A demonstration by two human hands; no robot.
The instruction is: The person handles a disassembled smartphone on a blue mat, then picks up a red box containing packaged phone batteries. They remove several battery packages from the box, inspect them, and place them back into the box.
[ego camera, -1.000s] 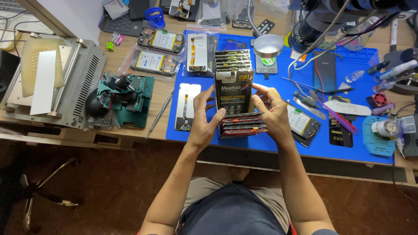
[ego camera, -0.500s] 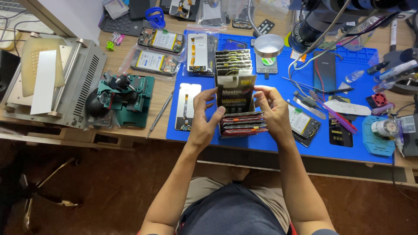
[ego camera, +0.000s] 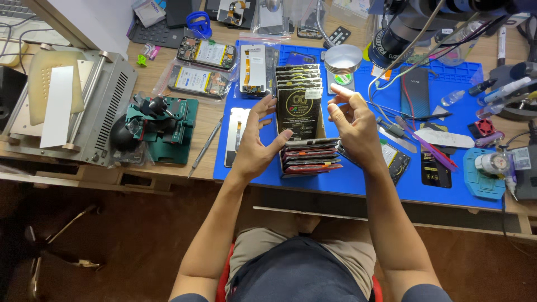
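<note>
the left hand (ego camera: 258, 140) and right hand (ego camera: 352, 126) flank a row of flat black packets (ego camera: 300, 109) standing on edge in an open box on the blue mat (ego camera: 358, 179) at the front of the worktop. both grips are spread, fingers loosely curled. the left fingertips touch the front packet's lower left edge, seemingly to keep it upright; the right hand hangs just beside the row, and i cannot tell if it touches. below the standing row, red-edged packets (ego camera: 310, 159) lie fanned flat, so each edge shows. a white phone screen (ego camera: 236, 137) lies just left of the left hand, a metal tool (ego camera: 206, 146) beyond it, a green clamp jig (ego camera: 162, 126) farther left. a round metal tin (ego camera: 343, 57) sits behind the row.
</note>
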